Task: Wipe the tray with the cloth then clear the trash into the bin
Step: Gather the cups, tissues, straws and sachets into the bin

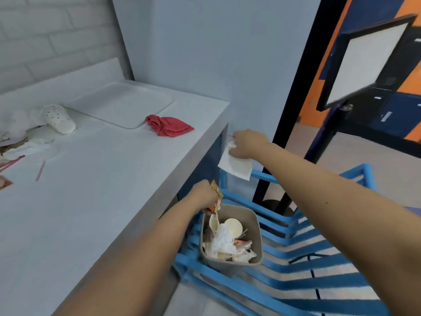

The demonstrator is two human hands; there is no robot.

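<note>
Nearest, over the grey bin (256,226) on the blue slatted bench (319,258): left hand (204,195), grip closed on an orange wrapper (216,197) and a pale plastic spoon (214,222), held right above the opening, probably so both fall inside. Higher and beside the tabletop (114,179) edge, right hand (247,144), grip pinched on a white napkin (235,166) hanging free, seemingly waiting for its turn. Farther back on the tabletop: tray (123,103) bare, red cloth (168,126) crumpled just beside it, so wiping looks finished; more trash (27,133) left at the far side.
</note>
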